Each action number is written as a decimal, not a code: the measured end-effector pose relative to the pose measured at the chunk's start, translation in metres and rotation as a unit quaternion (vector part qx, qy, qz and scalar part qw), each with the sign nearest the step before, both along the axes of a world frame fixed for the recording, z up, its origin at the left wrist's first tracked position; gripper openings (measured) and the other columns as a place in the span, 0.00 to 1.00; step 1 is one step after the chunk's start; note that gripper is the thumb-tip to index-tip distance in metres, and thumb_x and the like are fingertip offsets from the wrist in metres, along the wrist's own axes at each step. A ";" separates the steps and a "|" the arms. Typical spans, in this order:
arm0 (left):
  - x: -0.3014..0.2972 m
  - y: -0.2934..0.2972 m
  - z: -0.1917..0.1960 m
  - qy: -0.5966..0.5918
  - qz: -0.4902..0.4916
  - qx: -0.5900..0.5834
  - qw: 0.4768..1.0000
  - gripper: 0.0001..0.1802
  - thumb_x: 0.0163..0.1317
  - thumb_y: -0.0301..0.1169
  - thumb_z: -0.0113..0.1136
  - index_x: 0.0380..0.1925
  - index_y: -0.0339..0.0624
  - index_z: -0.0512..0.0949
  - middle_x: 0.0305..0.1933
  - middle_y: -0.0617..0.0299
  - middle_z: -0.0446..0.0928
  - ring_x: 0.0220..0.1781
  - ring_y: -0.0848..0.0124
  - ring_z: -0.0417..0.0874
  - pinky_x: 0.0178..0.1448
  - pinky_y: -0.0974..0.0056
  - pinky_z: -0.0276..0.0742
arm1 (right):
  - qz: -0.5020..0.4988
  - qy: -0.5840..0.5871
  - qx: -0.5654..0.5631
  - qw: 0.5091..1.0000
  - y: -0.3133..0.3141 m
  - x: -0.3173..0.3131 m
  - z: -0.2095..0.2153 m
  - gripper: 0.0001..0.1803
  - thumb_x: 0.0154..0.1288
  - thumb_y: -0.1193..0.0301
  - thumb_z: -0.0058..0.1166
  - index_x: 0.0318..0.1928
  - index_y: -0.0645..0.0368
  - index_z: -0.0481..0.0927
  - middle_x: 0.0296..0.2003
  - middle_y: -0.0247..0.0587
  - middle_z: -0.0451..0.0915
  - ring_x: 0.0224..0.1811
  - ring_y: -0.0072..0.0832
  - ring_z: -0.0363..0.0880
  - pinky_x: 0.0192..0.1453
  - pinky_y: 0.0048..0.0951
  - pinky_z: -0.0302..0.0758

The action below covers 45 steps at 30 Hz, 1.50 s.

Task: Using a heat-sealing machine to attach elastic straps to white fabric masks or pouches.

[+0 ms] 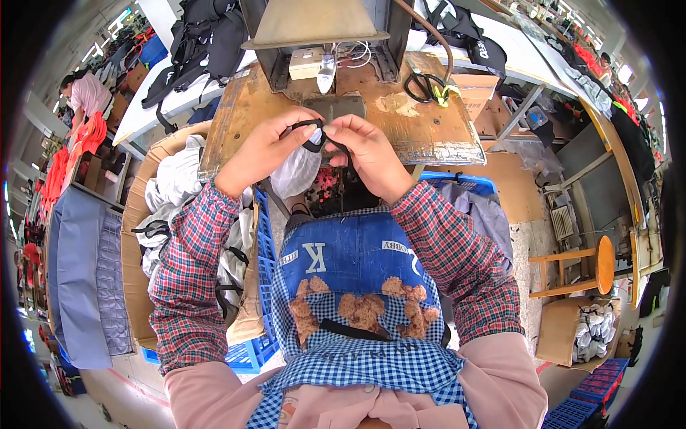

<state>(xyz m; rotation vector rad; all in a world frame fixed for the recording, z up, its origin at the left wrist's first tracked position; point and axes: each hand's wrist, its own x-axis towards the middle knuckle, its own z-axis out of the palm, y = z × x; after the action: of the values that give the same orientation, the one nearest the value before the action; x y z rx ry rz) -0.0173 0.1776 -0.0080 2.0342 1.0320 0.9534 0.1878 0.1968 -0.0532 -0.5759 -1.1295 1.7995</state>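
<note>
My left hand [275,143] and my right hand [368,151] meet in front of a worn wooden machine table [239,107]. Between my fingertips a black strap [312,145] is bent into a loop, and both hands pinch it. From the left hand hangs a piece of white fabric [296,174], which seems to belong to the strap; where they join is hidden by my fingers. Just beyond the fingertips is a dark metal plate [332,107] under the machine head [326,75]. A short black strip [354,329] lies across my checked apron [357,372].
Black-handled scissors [426,87] with a yellow-green tie lie on the table's right side. A cardboard box [136,286] of white pieces stands at my left, beside a blue crate [267,264]. Another blue bin [464,181] holds grey fabric at right. A wooden stool [604,265] lies sideways in view.
</note>
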 end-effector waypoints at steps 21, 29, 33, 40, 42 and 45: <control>-0.001 0.023 -0.001 0.037 0.039 -0.006 0.999 0.14 0.74 0.32 0.51 0.51 0.34 0.77 0.47 0.65 0.80 0.52 0.77 0.77 0.59 0.69 0.71 | 0.013 0.073 -0.035 0.997 0.024 -0.006 -0.004 0.09 0.69 0.65 0.57 0.44 0.56 0.79 0.38 0.30 0.82 0.38 0.18 0.80 0.39 0.24 0.79; -0.005 0.036 -0.007 0.008 0.050 -0.031 0.998 0.13 0.73 0.32 0.53 0.50 0.35 0.78 0.44 0.69 0.80 0.49 0.80 0.76 0.56 0.71 0.72 | 0.002 0.081 -0.041 0.996 0.029 -0.009 0.000 0.09 0.70 0.65 0.57 0.42 0.57 0.80 0.34 0.30 0.82 0.35 0.20 0.80 0.37 0.25 0.78; -0.007 0.040 -0.007 0.001 0.059 -0.037 0.998 0.13 0.73 0.32 0.53 0.49 0.36 0.79 0.43 0.70 0.79 0.47 0.82 0.75 0.55 0.73 0.72 | -0.017 0.062 -0.024 0.998 0.027 -0.010 0.002 0.13 0.68 0.65 0.60 0.46 0.60 0.79 0.37 0.32 0.82 0.37 0.19 0.80 0.38 0.24 0.80; -0.006 0.040 -0.006 -0.004 0.053 -0.054 0.997 0.12 0.73 0.32 0.54 0.49 0.36 0.78 0.42 0.72 0.79 0.46 0.83 0.75 0.53 0.74 0.71 | -0.003 0.011 -0.035 0.999 0.032 -0.010 0.005 0.12 0.68 0.65 0.60 0.46 0.57 0.79 0.35 0.28 0.81 0.34 0.17 0.80 0.33 0.22 0.79; -0.005 0.040 -0.004 -0.005 0.049 -0.053 0.997 0.12 0.73 0.33 0.55 0.49 0.36 0.78 0.41 0.72 0.79 0.46 0.84 0.74 0.52 0.74 0.71 | 0.002 0.042 -0.054 0.998 0.036 -0.010 0.003 0.11 0.68 0.65 0.60 0.45 0.57 0.80 0.34 0.28 0.81 0.34 0.16 0.79 0.32 0.22 0.78; -0.004 0.040 -0.001 -0.002 0.050 -0.048 0.998 0.12 0.72 0.33 0.55 0.48 0.36 0.78 0.41 0.72 0.78 0.45 0.84 0.73 0.52 0.74 0.70 | 0.012 0.048 -0.034 0.998 0.040 -0.011 0.002 0.10 0.68 0.64 0.59 0.43 0.55 0.81 0.35 0.27 0.82 0.34 0.17 0.78 0.35 0.22 0.75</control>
<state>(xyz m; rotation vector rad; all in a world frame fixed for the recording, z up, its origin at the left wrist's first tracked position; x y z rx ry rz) -0.0211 0.2177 -0.0095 1.9162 1.1635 0.9389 0.1772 0.2366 -0.0508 -0.5118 -1.0170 1.8713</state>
